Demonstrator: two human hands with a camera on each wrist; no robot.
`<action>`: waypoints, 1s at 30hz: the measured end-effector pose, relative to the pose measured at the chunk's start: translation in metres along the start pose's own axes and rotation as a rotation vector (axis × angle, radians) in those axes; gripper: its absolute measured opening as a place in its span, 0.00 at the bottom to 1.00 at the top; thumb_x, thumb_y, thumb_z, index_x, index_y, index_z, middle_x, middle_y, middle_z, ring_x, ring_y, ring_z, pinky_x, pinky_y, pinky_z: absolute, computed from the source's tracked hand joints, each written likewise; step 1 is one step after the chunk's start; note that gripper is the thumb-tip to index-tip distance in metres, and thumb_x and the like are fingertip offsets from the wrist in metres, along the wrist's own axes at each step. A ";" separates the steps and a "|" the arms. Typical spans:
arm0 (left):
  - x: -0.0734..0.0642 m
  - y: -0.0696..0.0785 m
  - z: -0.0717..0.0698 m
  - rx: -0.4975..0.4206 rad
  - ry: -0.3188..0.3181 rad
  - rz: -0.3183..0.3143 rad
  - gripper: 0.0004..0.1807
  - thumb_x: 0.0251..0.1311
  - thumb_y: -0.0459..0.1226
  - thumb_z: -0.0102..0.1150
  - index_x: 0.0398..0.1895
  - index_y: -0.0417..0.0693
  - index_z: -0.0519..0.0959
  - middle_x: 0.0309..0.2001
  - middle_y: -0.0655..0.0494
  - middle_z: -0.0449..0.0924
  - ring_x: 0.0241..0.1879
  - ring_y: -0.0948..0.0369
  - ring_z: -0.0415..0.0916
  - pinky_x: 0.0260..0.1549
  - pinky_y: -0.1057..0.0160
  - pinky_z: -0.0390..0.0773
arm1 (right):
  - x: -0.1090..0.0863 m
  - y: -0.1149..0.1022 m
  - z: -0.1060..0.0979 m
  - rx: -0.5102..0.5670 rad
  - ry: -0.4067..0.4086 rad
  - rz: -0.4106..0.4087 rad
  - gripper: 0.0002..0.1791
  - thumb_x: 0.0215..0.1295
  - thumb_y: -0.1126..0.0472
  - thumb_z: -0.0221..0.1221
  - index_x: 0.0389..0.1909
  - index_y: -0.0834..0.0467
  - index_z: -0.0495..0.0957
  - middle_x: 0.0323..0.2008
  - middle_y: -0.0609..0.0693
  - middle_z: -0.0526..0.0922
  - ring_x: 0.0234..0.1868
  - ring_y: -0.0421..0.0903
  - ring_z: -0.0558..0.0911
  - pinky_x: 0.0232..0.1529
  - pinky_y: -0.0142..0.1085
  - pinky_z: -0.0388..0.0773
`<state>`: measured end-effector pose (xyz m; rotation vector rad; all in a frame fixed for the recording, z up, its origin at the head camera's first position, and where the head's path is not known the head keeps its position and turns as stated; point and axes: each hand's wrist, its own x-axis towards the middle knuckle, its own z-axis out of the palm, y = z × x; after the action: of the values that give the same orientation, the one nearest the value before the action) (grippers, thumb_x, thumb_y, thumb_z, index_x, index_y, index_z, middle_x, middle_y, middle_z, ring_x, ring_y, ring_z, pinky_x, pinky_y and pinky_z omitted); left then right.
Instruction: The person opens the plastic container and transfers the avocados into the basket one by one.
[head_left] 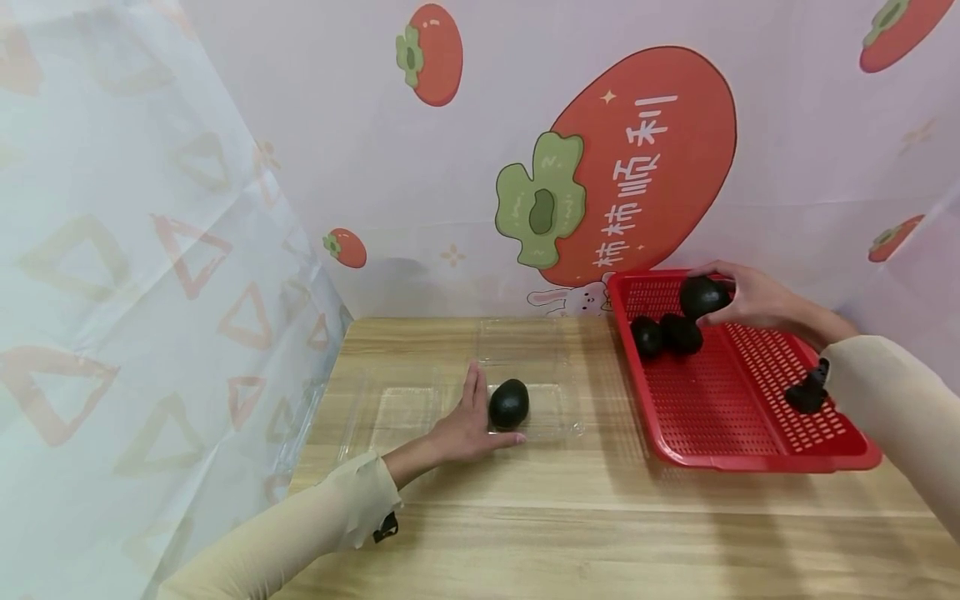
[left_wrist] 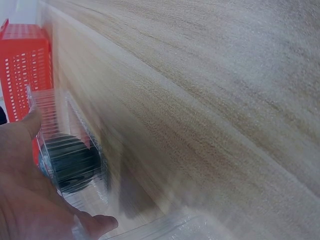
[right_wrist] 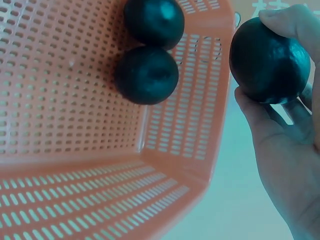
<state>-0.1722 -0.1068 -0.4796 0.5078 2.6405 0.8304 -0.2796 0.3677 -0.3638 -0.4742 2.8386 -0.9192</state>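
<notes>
My right hand (head_left: pixel 757 298) grips a dark avocado (head_left: pixel 702 297) above the far end of the red basket (head_left: pixel 750 461); thumb and fingers wrap its sides in the right wrist view. Two more avocados (right_wrist: pixel 146 75) lie side by side within the basket. My left hand (head_left: pixel 463 429) is spread along the left side of a clear plastic box (head_left: pixel 558 421), thumb stretched along its near edge, fingers extended toward the back. Inside that box sits one avocado (head_left: pixel 509 404), seen through the ribbed clear wall in the left wrist view.
Another clear plastic box (head_left: pixel 401 408) stands left of the first, partly behind the left forearm. The wooden table (head_left: pixel 562 533) meets a persimmon-printed sheet (head_left: pixel 435 192) at its back edge. A patterned sheet (head_left: pixel 172 275) hangs along the left side.
</notes>
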 end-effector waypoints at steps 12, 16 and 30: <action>0.001 -0.001 0.000 0.021 -0.005 0.010 0.72 0.63 0.64 0.67 0.84 0.34 0.28 0.85 0.39 0.16 0.76 0.35 0.62 0.17 0.64 0.73 | -0.003 0.021 -0.006 -0.038 -0.023 0.034 0.40 0.58 0.64 0.77 0.70 0.64 0.71 0.65 0.68 0.73 0.62 0.65 0.71 0.51 0.45 0.78; 0.000 0.001 -0.002 0.013 -0.007 0.007 0.72 0.63 0.64 0.68 0.84 0.35 0.28 0.85 0.39 0.16 0.76 0.34 0.61 0.17 0.63 0.74 | -0.004 0.026 -0.007 -0.030 -0.040 0.054 0.40 0.58 0.63 0.77 0.70 0.66 0.70 0.64 0.69 0.73 0.60 0.65 0.72 0.48 0.42 0.78; 0.001 -0.001 0.000 0.010 -0.004 0.007 0.71 0.64 0.62 0.68 0.84 0.34 0.28 0.85 0.38 0.17 0.75 0.34 0.63 0.17 0.63 0.74 | -0.004 0.047 -0.007 -0.074 -0.062 0.085 0.42 0.57 0.63 0.78 0.69 0.69 0.69 0.62 0.73 0.72 0.57 0.67 0.74 0.49 0.49 0.79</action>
<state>-0.1730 -0.1070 -0.4805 0.5216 2.6419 0.8178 -0.2898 0.4088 -0.3861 -0.3802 2.8207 -0.7733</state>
